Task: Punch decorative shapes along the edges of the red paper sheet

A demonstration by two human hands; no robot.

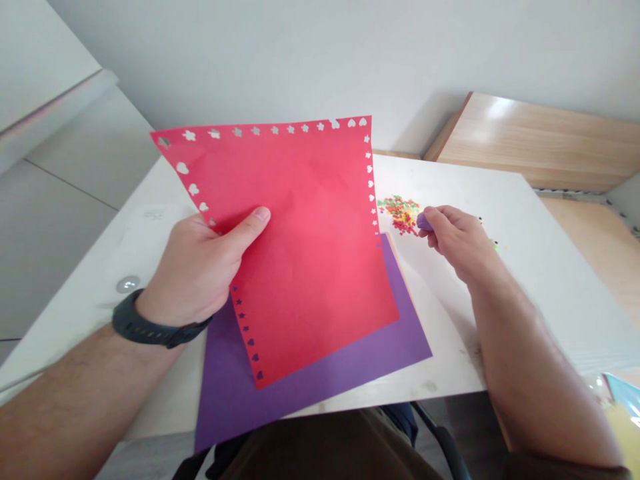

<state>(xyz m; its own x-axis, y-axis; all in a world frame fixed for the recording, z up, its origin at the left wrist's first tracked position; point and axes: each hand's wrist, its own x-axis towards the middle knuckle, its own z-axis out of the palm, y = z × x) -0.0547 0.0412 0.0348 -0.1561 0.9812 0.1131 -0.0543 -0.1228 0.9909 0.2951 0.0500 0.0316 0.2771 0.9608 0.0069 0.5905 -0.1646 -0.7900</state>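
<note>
- Thumb (255, 217) of the left hand (195, 267) lies flat on a red paper sheet (310, 233), the other fingers hidden behind it; the hand is closed on the sheet's edge and holds it up at a tilt.
- Fingers (440, 217) of the right hand (457, 240) are curled nearly shut, pinching a small purple object (423, 222); what it is cannot be told.
- Risk: too tight a grip could crease the sheet or tear it at the punched star and heart holes along its edges. A loosened pinch could drop the purple object.
- Black watch (155, 327) circles the left wrist.
- Purple paper sheet (320, 377) lies beneath, overhanging the near edge of a white board (525, 267).
- Confetti pile (400, 213) of red, yellow and green shapes sits just beside the right hand; a brushing sleeve could scatter it.
- Wooden panel (530, 140) stands beyond.
</note>
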